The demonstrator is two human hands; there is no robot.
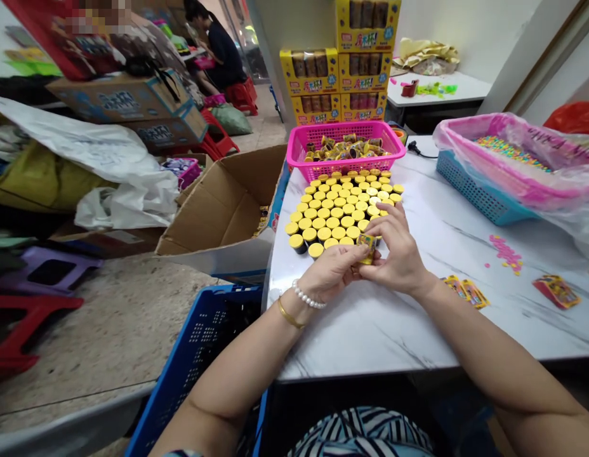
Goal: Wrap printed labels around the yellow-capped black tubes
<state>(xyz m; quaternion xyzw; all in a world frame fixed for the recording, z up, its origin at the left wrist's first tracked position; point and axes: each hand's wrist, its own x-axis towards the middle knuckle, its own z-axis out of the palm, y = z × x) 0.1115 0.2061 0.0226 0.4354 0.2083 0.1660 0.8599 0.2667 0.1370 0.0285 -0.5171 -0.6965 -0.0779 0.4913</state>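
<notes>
Above the near part of the table, my left hand (pixel 333 270) pinches a small yellow printed card (pixel 367 249) between thumb and fingers. My right hand (pixel 394 251) meets it from the other side, its thumb at the card's lower edge and its other fingers curled above. Just beyond both hands stand rows of small dark cups with yellow lids (pixel 332 212), packed close together. More printed cards (pixel 468 292) lie by my right forearm, and another small stack of cards (pixel 556 291) rests farther right. My fingers partly cover the held card.
Behind the cups is a pink basket (pixel 294 155) of small wrapped pieces. A plastic-lined pink basket (pixel 447 130) with colourful beads sits in a blue basket (pixel 466 184). Pink pieces (pixel 505 254) lie scattered at right. Left are an open carton (pixel 218 216) and a blue crate (pixel 180 355). People sit farther back.
</notes>
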